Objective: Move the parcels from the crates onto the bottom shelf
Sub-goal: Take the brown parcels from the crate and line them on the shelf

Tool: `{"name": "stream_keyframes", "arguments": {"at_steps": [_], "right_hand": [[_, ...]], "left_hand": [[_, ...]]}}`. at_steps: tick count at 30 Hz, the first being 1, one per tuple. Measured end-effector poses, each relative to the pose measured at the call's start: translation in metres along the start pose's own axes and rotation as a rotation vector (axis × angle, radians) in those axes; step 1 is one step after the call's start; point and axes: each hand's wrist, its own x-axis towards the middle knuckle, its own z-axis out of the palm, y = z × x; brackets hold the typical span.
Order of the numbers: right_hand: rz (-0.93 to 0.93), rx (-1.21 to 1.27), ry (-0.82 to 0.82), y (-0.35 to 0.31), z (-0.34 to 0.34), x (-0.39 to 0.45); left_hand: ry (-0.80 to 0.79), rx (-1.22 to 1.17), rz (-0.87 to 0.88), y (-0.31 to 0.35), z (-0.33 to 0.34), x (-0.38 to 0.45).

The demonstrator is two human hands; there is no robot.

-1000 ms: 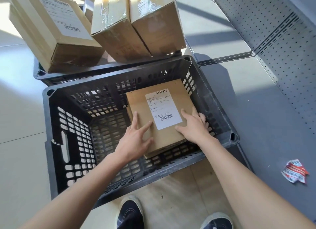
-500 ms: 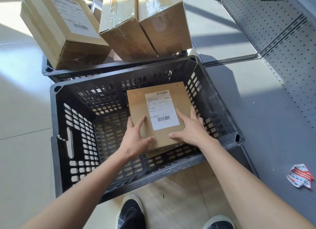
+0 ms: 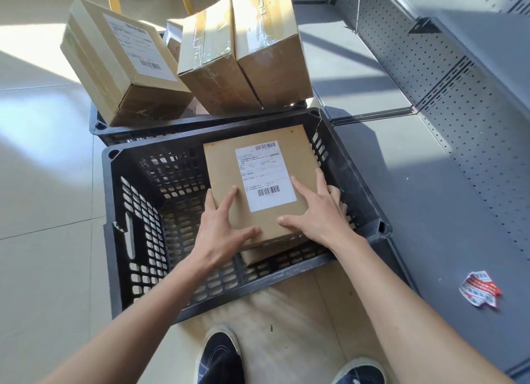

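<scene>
- Parcel: flat brown cardboard parcel with a white shipping label [image 3: 259, 180], inside the near black perforated plastic crate [image 3: 143, 220], tilted, far end raised toward the crate's far rim.
- Left hand [image 3: 219, 234]: gripping the parcel's near-left corner, thumb on the near edge, index finger straight along the top face.
- Right hand [image 3: 315, 214]: clasping the near-right edge, thumb and index finger flat on top, remaining fingers curled round the side.
- Key relation: parcel directly ahead of both hands and between them; long axis running away from the hands; both hands about equally near.
- Destination: grey metal bottom shelf [image 3: 430, 211] lying to the right of the right hand, just beyond the crate's right wall; judged to need a lift over that wall, then a swing rightward.
- Second brown parcel [image 3: 269, 253]: directly under the hands, only its near edge visible.
- Further cardboard boxes [image 3: 229, 53]: beyond the hands in the far black crate [image 3: 137, 131]; count uncertain.
- Crumpled red-and-white label [image 3: 480, 289] on the shelf, right of the right forearm; print unreadable.
- Underside of the parcel and fingertips beneath it: hidden.
</scene>
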Motion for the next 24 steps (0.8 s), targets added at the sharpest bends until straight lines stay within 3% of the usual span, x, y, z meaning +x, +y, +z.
{"name": "stream_keyframes", "arguments": {"at_steps": [13, 24], "right_hand": [[-0.058, 0.013, 0.293, -0.034, -0.040, -0.076], [-0.028, 0.050, 0.451, -0.040, -0.091, -0.191]], "left_hand": [[0.125, 0.007, 0.216, 0.056, -0.055, -0.042], [0.087, -0.023, 0.408, 0.129, -0.089, -0.113]]}}
